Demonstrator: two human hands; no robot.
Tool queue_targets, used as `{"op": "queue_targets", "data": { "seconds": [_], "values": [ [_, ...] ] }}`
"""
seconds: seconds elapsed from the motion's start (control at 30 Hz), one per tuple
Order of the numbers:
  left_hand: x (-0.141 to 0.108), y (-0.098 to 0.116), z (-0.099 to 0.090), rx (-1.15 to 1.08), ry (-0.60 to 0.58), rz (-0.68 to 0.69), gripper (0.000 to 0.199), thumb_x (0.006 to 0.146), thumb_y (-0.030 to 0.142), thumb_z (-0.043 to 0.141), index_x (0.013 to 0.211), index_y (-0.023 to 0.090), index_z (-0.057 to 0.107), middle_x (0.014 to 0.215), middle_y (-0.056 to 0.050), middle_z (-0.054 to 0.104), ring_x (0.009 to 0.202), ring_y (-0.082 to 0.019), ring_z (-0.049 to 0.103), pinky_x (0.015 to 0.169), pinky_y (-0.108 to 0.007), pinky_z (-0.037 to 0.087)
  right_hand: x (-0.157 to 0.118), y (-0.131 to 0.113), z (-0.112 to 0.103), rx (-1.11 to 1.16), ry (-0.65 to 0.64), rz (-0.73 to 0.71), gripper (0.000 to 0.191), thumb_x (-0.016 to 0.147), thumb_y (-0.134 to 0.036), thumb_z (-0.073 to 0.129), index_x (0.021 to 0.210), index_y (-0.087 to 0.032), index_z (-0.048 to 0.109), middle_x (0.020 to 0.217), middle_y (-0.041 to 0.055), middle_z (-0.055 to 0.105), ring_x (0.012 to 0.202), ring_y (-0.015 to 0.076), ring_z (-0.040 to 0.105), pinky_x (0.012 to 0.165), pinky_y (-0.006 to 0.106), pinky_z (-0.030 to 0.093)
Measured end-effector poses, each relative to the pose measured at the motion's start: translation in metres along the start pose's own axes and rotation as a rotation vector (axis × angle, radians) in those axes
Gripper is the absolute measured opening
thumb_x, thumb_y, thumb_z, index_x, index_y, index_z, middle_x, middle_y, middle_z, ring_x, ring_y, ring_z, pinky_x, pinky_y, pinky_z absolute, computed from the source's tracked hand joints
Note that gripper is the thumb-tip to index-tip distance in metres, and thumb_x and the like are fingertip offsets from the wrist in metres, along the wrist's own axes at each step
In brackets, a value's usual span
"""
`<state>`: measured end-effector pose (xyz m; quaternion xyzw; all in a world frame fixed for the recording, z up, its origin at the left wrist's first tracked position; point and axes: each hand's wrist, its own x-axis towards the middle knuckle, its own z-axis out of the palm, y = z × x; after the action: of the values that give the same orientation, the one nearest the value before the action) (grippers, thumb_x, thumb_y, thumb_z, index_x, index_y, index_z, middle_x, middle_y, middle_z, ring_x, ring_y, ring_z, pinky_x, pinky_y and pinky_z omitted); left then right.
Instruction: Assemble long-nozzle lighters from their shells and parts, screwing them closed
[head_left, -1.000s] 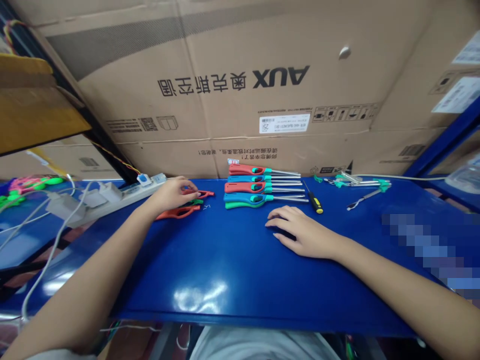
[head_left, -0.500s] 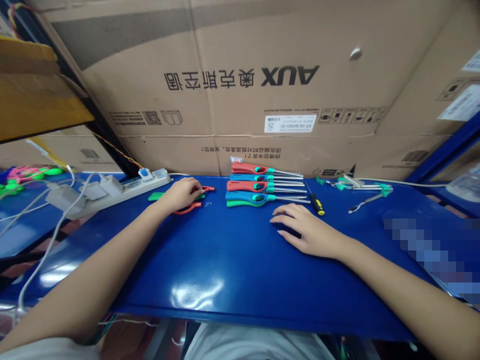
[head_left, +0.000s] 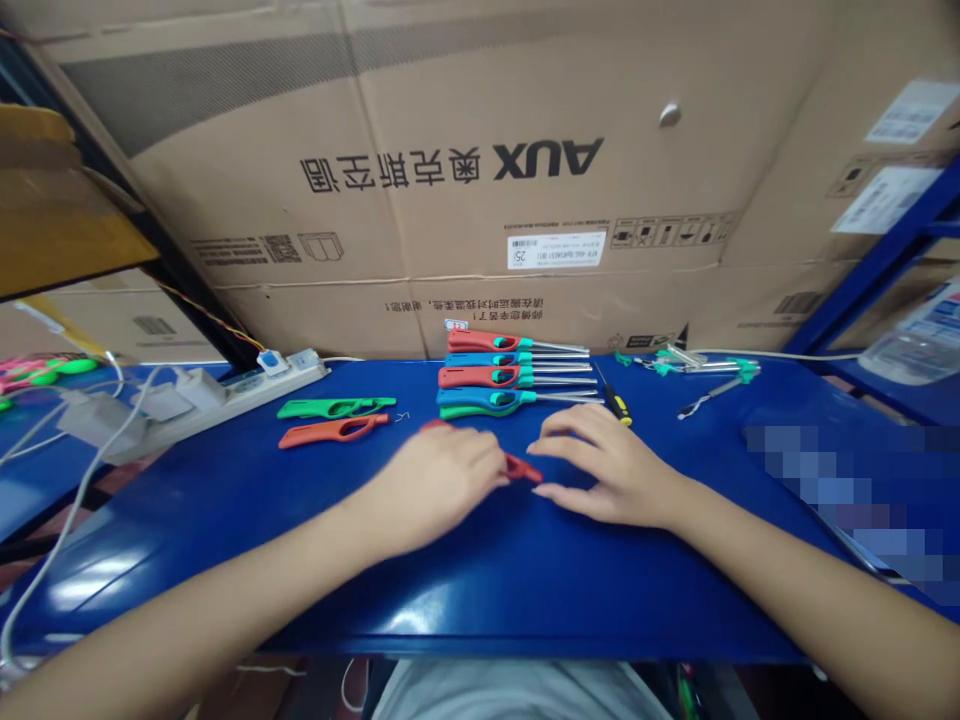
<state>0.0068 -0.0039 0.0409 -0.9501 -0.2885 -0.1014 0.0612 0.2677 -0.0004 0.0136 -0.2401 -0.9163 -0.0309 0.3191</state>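
My left hand [head_left: 450,480] is closed round a red lighter handle [head_left: 523,468], whose tip points right toward my right hand [head_left: 611,468]. The fingers of my right hand are apart and curved, close to that tip, with nothing held. Behind both hands lies a row of assembled lighters [head_left: 480,377], red, blue and green, with metal rods pointing right. On the left, a green handle [head_left: 334,407] and an orange handle [head_left: 330,431] lie side by side without rods. A small bent wire [head_left: 403,416] is beside them.
A black and yellow screwdriver [head_left: 618,405] lies right of the rods. Metal tubes with teal parts [head_left: 701,366] are at the back right. A white power strip [head_left: 247,393] with plugs and cables stands at the left. A large cardboard sheet [head_left: 450,220] rises behind the table.
My left hand has moved right from the handles on the left, carrying the red handle in front of my right hand. My right hand keeps nearly the same pose. The view has shifted slightly.
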Motion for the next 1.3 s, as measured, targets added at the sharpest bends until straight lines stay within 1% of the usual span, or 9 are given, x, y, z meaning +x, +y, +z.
{"op": "queue_targets", "data": {
  "seconds": [0.07,0.2,0.37,0.53,0.63,0.73,0.93,1.1,1.3],
  "values": [
    [0.0,0.013,0.019,-0.058,-0.011,0.1,0.03,0.106,0.034,0.04,0.099,0.02,0.065,0.093,-0.007,0.07,0.082,-0.022,0.064,0.074,-0.036,0.05,0.0,-0.003,0.002,0.044,-0.143,-0.034,0.024,0.095,-0.039,0.063,0.109,-0.02,0.066,0.109,0.0101,0.064,0.097,0.0211,0.06,0.087,0.038,0.047],
    [-0.002,0.011,0.042,-0.29,0.019,0.096,0.021,0.105,0.03,0.046,0.106,0.02,0.064,0.103,-0.008,0.07,0.094,-0.02,0.064,0.084,-0.032,0.052,-0.002,-0.002,0.012,0.115,-0.345,-0.012,0.013,0.097,-0.029,0.059,0.094,-0.019,0.067,0.102,0.0071,0.063,0.092,0.0191,0.058,0.084,0.036,0.046],
    [-0.002,-0.011,0.039,-0.341,0.103,-0.016,0.028,0.098,0.034,0.057,0.124,0.025,0.061,0.119,-0.009,0.067,0.109,-0.024,0.061,0.095,-0.039,0.05,-0.003,0.007,0.009,0.216,-0.362,0.109,0.008,0.094,-0.02,0.06,0.097,-0.02,0.067,0.103,0.0067,0.063,0.093,0.0189,0.06,0.085,0.034,0.048],
    [-0.001,-0.034,0.044,-0.352,0.124,-0.147,0.058,0.086,0.054,0.071,0.135,0.028,0.055,0.134,-0.01,0.06,0.126,-0.031,0.055,0.107,-0.048,0.045,-0.004,0.014,0.001,0.258,-0.386,0.199,0.003,0.093,-0.02,0.063,0.096,-0.02,0.064,0.095,0.0036,0.064,0.081,0.0156,0.059,0.073,0.028,0.047],
    [-0.001,-0.04,0.05,-0.397,0.101,-0.202,0.062,0.082,0.057,0.074,0.133,0.027,0.056,0.13,-0.01,0.063,0.12,-0.03,0.06,0.104,-0.047,0.048,-0.005,0.016,0.002,0.222,-0.328,0.273,0.003,0.095,-0.023,0.06,0.096,-0.021,0.062,0.088,0.002,0.065,0.076,0.0147,0.059,0.068,0.027,0.045],
    [0.0,-0.038,0.05,-0.393,0.088,-0.239,0.068,0.08,0.059,0.074,0.136,0.025,0.054,0.134,-0.011,0.062,0.121,-0.03,0.06,0.105,-0.045,0.048,-0.006,0.02,0.003,0.104,-0.137,0.371,0.006,0.096,-0.025,0.057,0.096,-0.02,0.061,0.088,0.0033,0.065,0.074,0.0153,0.059,0.065,0.027,0.044],
    [-0.005,-0.039,0.034,-0.253,-0.021,-0.203,0.076,0.077,0.054,0.075,0.141,0.023,0.048,0.132,-0.011,0.065,0.119,-0.034,0.063,0.097,-0.042,0.05,-0.008,0.029,-0.006,0.02,0.062,0.555,0.006,0.092,-0.025,0.057,0.092,-0.02,0.06,0.078,0.0021,0.062,0.058,0.0129,0.05,0.057,0.027,0.04],
    [-0.007,-0.043,0.027,-0.289,-0.15,-0.175,0.044,0.086,0.038,0.065,0.127,0.024,0.055,0.106,-0.005,0.069,0.089,-0.025,0.07,0.072,-0.032,0.051,-0.007,0.023,-0.014,0.275,-0.232,0.424,0.008,0.091,-0.024,0.058,0.085,-0.019,0.059,0.067,-0.0019,0.058,0.056,0.0111,0.049,0.055,0.024,0.037],
    [-0.005,-0.041,0.036,-0.375,-0.094,-0.234,0.043,0.096,0.051,0.057,0.128,0.022,0.055,0.115,-0.007,0.064,0.091,-0.021,0.066,0.075,-0.031,0.052,-0.003,0.007,-0.002,0.268,-0.522,0.327,0.023,0.091,-0.026,0.061,0.071,-0.018,0.053,0.066,-0.003,0.058,0.059,0.0092,0.048,0.057,0.023,0.032]
  ]
}}
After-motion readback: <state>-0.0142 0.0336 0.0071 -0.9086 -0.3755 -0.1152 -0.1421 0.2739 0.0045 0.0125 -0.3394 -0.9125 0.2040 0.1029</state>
